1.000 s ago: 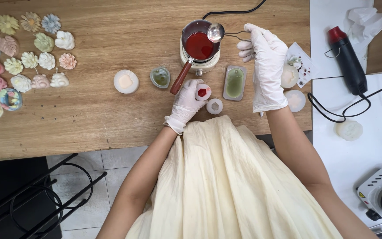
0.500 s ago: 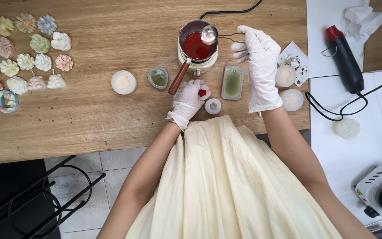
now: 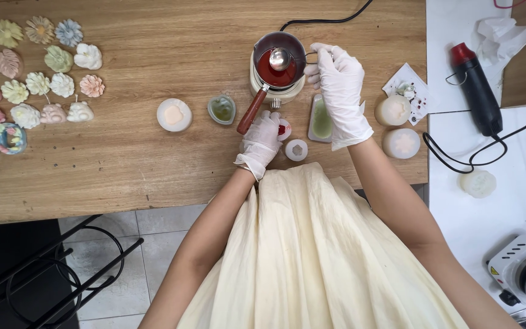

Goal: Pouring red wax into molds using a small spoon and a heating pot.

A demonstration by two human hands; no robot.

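A: What is nearest the person, low in the middle of the frame?

B: The left hand, gloved in white, rests on the wooden bench. Its fingers close round a small round mould showing red inside. A second small white mould sits just beside it.

A: How would that mould handle?

B: Probably light and a little soft, so a grip at the rim would steady it best without squeezing.

A: And further up?

B: The right hand, also gloved, pinches the thin handle of a metal spoon, whose bowl hangs over the small pot of red liquid. The pot sits on a pale heater base, its brown handle slanting down towards the left hand.

A: Would the spoon be tricky?

B: Stiff and light, but likely slippery in gloves, and the liquid may spill if tipped.

A: Anything beyond?

B: Pastel flower shapes lie in the upper left of the frame, well apart.
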